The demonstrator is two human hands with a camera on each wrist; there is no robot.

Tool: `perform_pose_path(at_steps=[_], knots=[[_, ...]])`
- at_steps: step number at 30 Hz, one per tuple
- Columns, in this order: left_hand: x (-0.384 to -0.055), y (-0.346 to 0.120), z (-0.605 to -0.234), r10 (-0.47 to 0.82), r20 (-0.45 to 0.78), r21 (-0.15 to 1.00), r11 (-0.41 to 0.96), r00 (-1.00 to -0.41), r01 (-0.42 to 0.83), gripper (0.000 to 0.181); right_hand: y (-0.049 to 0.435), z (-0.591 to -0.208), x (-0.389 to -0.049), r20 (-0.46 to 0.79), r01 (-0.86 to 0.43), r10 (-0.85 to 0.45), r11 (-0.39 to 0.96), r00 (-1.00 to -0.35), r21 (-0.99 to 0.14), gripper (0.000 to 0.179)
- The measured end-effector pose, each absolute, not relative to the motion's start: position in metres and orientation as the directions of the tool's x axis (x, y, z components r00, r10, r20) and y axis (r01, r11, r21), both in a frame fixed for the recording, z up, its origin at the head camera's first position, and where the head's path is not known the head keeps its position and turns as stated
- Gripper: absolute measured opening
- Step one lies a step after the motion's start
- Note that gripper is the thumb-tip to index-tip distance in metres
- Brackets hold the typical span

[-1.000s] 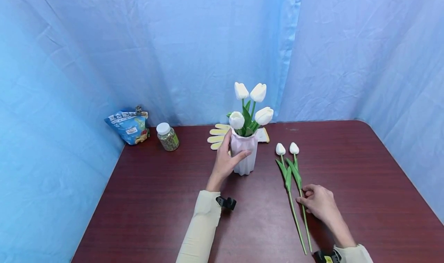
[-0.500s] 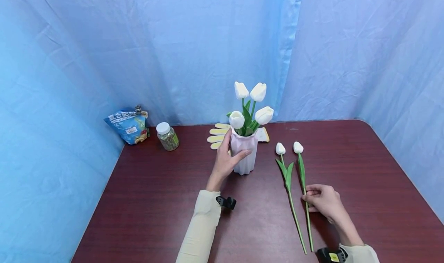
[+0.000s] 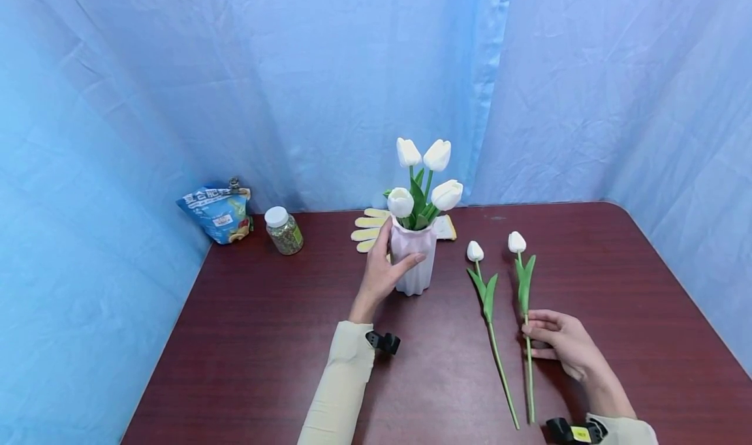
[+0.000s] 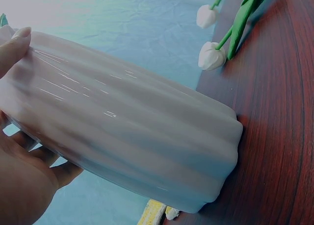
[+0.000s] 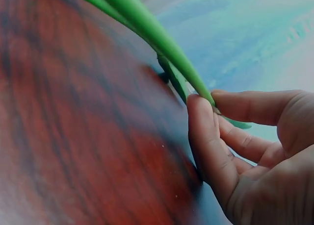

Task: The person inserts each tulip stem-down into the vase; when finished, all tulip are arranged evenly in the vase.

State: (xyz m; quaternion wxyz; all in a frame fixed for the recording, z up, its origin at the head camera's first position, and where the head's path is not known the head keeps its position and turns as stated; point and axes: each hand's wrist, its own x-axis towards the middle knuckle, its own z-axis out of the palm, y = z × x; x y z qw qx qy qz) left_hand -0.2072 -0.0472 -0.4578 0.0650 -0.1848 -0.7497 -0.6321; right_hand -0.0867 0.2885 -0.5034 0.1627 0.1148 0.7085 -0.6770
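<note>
A pale fluted vase (image 3: 413,262) stands upright with several white tulips (image 3: 437,156) in it. My left hand (image 3: 378,275) grips its left side, fingers behind and thumb across the front; the left wrist view shows the vase (image 4: 127,117) close up with its base on the table. On the right, my right hand (image 3: 564,344) pinches the green stem of a white tulip (image 3: 525,288) between thumb and fingers. In the right wrist view that stem (image 5: 171,48) runs into the fingertips. Another tulip (image 3: 487,301) lies on the table between the vase and my right hand.
Behind the vase lies a yellow-and-white work glove (image 3: 370,226). A jar with a white lid (image 3: 284,231) and a blue clipped bag (image 3: 217,213) stand at the back left. Blue curtains (image 3: 329,92) surround the dark wooden table (image 3: 264,353).
My right hand has taken hold of the right tulip and moved it rightward, turning it and parting it from the other tulip. My left hand and the vase have stayed still.
</note>
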Motion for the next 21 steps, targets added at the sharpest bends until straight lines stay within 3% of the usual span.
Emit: perform_pose_path(at_steps=[12, 21], knots=[[-0.205, -0.047, -0.454, 0.204, 0.313, 0.932, 0.123, -0.928, 0.341, 0.089, 0.311, -0.515, -0.088, -0.245, 0.339, -0.299, -0.322, -0.922, -0.884, 0.031], [-0.207, -0.047, -0.458, 0.197, 0.322, 0.93, 0.119, -0.926, 0.349, 0.089, 0.308, -0.518, -0.088, -0.096, 0.277, -0.355, -0.504, -0.93, -0.818, 0.032]])
